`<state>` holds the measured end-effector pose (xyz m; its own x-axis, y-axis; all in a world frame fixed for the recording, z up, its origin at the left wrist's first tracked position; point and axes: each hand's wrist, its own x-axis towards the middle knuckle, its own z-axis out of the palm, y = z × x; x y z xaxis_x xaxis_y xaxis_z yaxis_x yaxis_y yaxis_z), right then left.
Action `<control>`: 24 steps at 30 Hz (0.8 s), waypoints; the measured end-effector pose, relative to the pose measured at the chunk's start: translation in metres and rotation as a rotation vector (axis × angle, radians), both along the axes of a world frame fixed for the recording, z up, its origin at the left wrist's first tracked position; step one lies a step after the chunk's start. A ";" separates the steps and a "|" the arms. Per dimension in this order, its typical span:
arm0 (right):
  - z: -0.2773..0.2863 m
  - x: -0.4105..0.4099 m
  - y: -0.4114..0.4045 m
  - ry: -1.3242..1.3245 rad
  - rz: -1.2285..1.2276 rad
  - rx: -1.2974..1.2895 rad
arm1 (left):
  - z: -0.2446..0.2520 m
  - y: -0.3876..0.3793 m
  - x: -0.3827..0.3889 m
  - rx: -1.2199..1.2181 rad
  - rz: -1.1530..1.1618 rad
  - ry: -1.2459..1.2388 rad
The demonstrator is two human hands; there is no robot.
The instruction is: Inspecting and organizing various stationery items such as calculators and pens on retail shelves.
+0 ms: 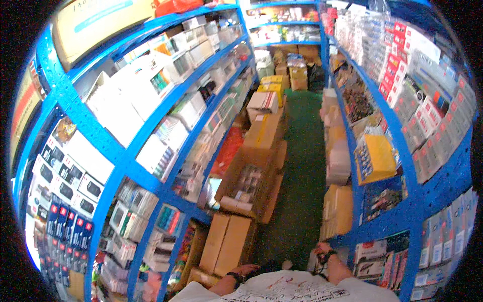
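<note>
Both my hands hang low at the bottom of the head view, on either side of a white printed shirt. My left hand, a dark band at its wrist, is beside closed cardboard boxes; its fingers are blurred. My right hand, with a dark watch or band, is near the foot of the right shelving and a pale box; whether it touches that box is unclear. Ahead on the left of the aisle stands an open carton with small boxes inside.
Blue metal shelving full of boxed goods lines the left; more shelving with red and grey boxes stands right. A green aisle floor runs between. Cartons line its left side, stacks its right. A yellow box juts out.
</note>
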<state>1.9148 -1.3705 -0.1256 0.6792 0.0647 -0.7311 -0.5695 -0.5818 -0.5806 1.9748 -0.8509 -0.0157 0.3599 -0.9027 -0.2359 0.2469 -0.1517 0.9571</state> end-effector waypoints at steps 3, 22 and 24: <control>-0.023 0.016 0.007 0.014 -0.280 0.401 | -0.106 -0.007 0.067 0.275 -0.412 -0.831; 0.047 0.308 -0.135 0.045 -0.603 0.388 | -0.012 -0.036 0.375 0.394 0.514 -0.405; 0.044 0.332 -0.152 0.049 -0.463 0.122 | 0.083 -0.060 0.426 0.548 0.670 -0.660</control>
<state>2.2465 -1.5224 -0.0817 0.6215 -0.1490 -0.7691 -0.7813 -0.1898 -0.5946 2.4009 -0.9112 0.0671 0.9435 -0.3066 -0.1260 -0.0996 -0.6247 0.7745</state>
